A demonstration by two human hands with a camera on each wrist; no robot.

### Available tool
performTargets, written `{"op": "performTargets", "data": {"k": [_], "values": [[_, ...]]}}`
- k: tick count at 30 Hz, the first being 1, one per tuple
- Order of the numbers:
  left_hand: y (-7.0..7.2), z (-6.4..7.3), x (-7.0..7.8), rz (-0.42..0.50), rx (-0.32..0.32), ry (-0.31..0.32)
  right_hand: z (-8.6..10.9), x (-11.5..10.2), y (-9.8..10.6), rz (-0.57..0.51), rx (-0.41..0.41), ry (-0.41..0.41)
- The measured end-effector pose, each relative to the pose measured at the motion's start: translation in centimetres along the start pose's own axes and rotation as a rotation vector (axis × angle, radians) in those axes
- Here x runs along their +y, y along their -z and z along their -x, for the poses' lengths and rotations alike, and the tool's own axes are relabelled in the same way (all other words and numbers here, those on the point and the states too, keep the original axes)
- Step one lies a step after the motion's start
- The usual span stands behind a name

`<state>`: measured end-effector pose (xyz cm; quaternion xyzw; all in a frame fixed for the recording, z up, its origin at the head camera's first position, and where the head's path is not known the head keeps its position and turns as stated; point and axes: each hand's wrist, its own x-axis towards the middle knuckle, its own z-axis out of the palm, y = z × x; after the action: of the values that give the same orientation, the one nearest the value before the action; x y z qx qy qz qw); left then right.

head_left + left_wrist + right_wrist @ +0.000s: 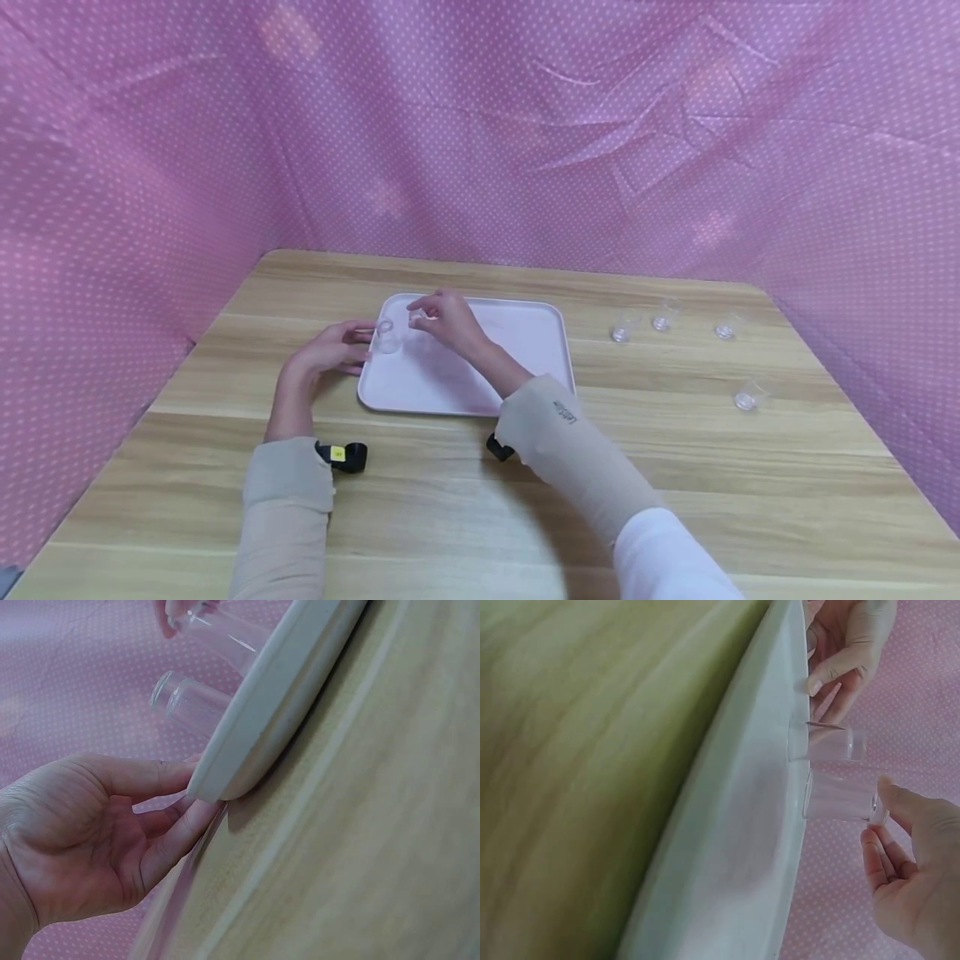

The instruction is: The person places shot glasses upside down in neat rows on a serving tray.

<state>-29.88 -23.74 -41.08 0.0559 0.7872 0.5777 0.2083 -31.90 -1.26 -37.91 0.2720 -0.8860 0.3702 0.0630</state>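
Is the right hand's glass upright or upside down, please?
Upside down: the glass has its wide mouth toward the tray, base uppermost.

Pink with white dots on the curtain [480, 167]; light brown with paler stripes on the table [825, 500]; plain white on the tray [412, 387]; colourless in the glasses [840, 799]; greyish beige on the left sleeve [285, 533].

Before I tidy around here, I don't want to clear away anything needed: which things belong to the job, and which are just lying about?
Part of the job:
- tray
- glass in the right grip
- second glass on the tray
- probably the four glasses standing apart

Just surroundings:
- pink cloth
- table, mere support
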Motion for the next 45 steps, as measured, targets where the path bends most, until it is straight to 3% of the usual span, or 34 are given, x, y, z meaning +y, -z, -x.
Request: {"op": "performTargets", "data": {"k": [16,26,33,45], "values": [[-0.3,-0.2,0.1,0.002,-0.016,-0.014,0.2,0.4,-1.1,0.069,-0.016,-0.011],[-0.6,-0.3,0.5,0.013,-0.016,-0.004,0.4,0.2,-0.5,0.091,-0.025,-0.050],[-0.4,-0.5,0.1,0.002,0.003,-0.010,1.1,1.6,2.5,0.021,0.019,-0.103],[-0.2,0.2,-0.1,0.042,0.001,-0.005,4.2,6.7,10.8,-0.014,0.127,-0.230]]}}
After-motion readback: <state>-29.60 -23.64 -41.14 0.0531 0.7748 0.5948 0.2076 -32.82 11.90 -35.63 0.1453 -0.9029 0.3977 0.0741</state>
